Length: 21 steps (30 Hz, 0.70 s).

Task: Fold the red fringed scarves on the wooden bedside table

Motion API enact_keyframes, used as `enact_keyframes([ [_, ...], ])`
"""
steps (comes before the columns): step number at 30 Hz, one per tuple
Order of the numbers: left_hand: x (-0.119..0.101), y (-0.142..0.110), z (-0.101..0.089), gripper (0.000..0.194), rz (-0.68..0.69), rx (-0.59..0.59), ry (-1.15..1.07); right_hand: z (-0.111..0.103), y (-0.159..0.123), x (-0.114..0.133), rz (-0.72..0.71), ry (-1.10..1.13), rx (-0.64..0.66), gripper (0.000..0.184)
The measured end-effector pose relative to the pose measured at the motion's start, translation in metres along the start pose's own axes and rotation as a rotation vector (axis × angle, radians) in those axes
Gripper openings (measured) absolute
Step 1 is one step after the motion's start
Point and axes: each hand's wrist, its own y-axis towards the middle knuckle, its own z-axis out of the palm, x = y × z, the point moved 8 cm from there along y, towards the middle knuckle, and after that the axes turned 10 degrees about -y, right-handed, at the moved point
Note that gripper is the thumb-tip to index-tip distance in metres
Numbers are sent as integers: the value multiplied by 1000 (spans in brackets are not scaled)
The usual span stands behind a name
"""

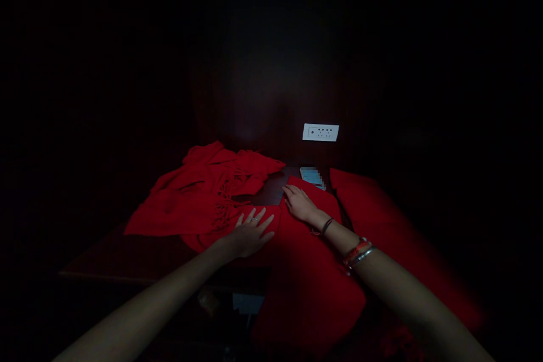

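My left hand [250, 235], with a ring on one finger, lies spread on red cloth at the middle of the dark table. Under my right hand [299, 202] is a smooth red scarf [311, 271] that hangs over the table's front edge. The right hand rests flat near the scarf's far end, fingers stretched out. To the left a crumpled red scarf [169, 203] with twisted fringe lies in a heap, close to my left fingers. Whether the cloth under the left hand belongs to the heap or the smooth scarf, I cannot tell.
Another red scarf [382, 215] lies lengthwise on the right. A small light-blue item [313, 177], partly blurred out, sits at the back. A white wall socket [320, 132] is above it. The table's front edge [106, 277] shows at left; the surroundings are very dark.
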Motion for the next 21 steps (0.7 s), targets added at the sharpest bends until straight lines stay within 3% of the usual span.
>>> enact_keyframes([
  [5,-1,1,4,52,32,-2,-1,12,-15,0,47,117,143,63],
  [7,0,1,5,54,23,-4,-10,7,-14,2,64,89,131,65],
  [13,1,1,6,56,-18,15,-23,-3,-1,16,249,-70,211,29],
  [17,-3,-2,3,55,-38,23,-19,-7,2,19,283,-83,158,32],
  [21,-13,-7,1,54,-1,1,-11,-18,-8,-6,360,-63,77,34],
])
